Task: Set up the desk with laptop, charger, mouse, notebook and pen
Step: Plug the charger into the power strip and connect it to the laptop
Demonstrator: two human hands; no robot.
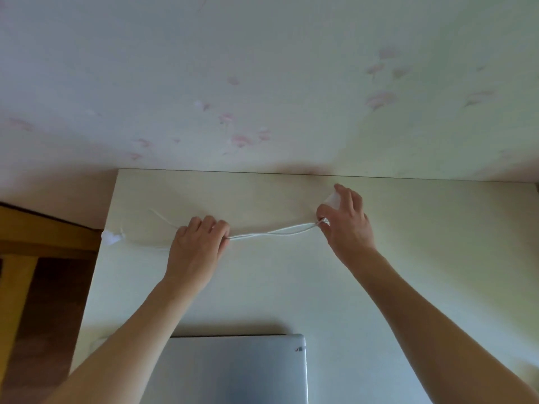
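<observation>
Wall (262,68): I see pale wallpaper with pink marks behind the desk.
Desk (423,258): pale top, pushed against the wall.
Laptop (233,371): silver, lid closed, near my edge of the desk, between both arms.
Left hand (198,246): stretched forward, palm down, fingers curled, pinching the charger cable.
Right hand (347,223): stretched forward, fingers wrapped around the white charger block (332,199) and pinching the cable.
Charger cable (271,233): white, doubled, runs between both hands; more trails left.
</observation>
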